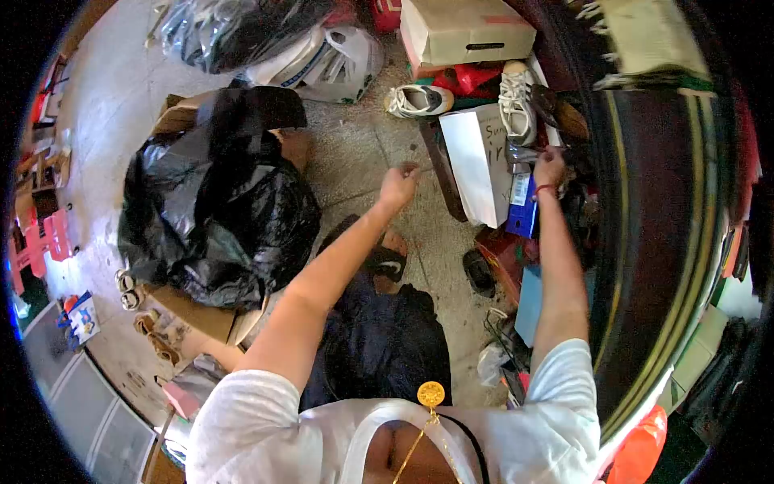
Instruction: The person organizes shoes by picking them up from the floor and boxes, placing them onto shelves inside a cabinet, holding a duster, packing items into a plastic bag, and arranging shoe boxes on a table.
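Observation:
My left hand is over the bare floor, its fingers drawn together, with nothing visible in them. On the right, my right hand is closed at a small greyish, shiny item, whose kind I cannot make out. Just above that item lies a white lace-up sneaker. Below my right hand is a blue box with a white label. A white and brown carton with handwriting stands left of it. Another pale sneaker rests further left.
A black plastic bag sits over a cardboard box on the left. Filled clear bags and a closed carton are at the back. A dark striped cloth borders the right side. A dark shoe lies on the floor.

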`<state>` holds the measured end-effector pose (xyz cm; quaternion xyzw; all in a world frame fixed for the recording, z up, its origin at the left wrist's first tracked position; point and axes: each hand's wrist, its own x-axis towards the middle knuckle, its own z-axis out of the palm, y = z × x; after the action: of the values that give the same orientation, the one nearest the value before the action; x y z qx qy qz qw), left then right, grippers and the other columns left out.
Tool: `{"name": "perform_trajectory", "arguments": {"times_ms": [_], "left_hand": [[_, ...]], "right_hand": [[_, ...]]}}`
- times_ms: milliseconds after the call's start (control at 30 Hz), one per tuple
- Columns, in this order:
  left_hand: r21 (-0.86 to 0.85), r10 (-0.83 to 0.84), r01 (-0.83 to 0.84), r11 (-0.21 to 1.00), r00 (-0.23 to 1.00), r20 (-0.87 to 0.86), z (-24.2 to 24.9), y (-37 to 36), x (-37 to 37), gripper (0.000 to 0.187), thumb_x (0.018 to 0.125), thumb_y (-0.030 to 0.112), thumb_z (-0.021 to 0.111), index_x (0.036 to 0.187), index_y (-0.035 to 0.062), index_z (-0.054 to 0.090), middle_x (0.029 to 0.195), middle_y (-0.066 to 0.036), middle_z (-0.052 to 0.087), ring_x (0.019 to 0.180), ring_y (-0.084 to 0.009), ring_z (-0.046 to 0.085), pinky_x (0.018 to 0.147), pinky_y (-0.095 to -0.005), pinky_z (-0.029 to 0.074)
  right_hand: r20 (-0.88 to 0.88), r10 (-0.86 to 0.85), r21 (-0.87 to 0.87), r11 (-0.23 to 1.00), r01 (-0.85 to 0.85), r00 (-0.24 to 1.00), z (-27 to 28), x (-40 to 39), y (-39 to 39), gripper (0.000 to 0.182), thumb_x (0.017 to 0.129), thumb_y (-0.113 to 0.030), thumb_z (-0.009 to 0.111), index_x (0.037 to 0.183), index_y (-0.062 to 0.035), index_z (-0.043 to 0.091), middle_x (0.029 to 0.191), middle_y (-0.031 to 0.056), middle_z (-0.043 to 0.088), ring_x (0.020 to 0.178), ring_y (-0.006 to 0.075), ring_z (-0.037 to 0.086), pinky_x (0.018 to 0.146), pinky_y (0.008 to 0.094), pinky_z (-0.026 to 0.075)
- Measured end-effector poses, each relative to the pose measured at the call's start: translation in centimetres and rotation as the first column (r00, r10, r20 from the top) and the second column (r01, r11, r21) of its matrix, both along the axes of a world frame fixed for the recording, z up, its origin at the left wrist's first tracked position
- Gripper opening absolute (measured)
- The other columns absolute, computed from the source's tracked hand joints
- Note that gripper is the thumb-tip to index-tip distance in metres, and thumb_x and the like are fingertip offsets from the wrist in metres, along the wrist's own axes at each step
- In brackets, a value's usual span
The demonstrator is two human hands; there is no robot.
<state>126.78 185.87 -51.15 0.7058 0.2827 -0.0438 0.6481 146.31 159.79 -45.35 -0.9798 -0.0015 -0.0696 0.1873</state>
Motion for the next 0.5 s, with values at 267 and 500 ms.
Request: {"name": "perform_trajectory", "arguments": {"times_ms": [267, 500], "left_hand": [[0.407, -0.03, -0.083, 0.91, 0.964, 0.264, -9.0, -0.4, 12.4, 0.051, 0.076, 0.037, 0.054, 0.104, -0.0049, 0.051, 0.097, -0.022, 0.055, 0.103, -0.0352, 0.045, 0.092, -0.0445, 0.031], [-0.198, 0.191, -0.159, 0.967, 0.969, 0.158, -10.1, 1.4, 18.1, 0.03, 0.076, 0.025, 0.062, 0.083, -0.0046, 0.06, 0.072, -0.01, 0.06, 0.063, -0.0189, 0.053, 0.06, -0.0321, 0.041]], "right_hand": [[0.105, 0.467, -0.415, 0.823, -0.388, 0.878, -4.5, 1.9, 3.6, 0.03, 0.071, -0.009, 0.052, 0.101, -0.0068, 0.057, 0.113, 0.0188, 0.048, 0.102, 0.0325, 0.047, 0.081, 0.0386, 0.043], [-0.188, 0.335, -0.783, 0.517, -0.347, 0.923, -5.2, 2.0, 5.3, 0.024, 0.076, -0.013, 0.048, 0.096, -0.0057, 0.06, 0.125, 0.0123, 0.036, 0.111, 0.0264, 0.038, 0.08, 0.0367, 0.045]]}}
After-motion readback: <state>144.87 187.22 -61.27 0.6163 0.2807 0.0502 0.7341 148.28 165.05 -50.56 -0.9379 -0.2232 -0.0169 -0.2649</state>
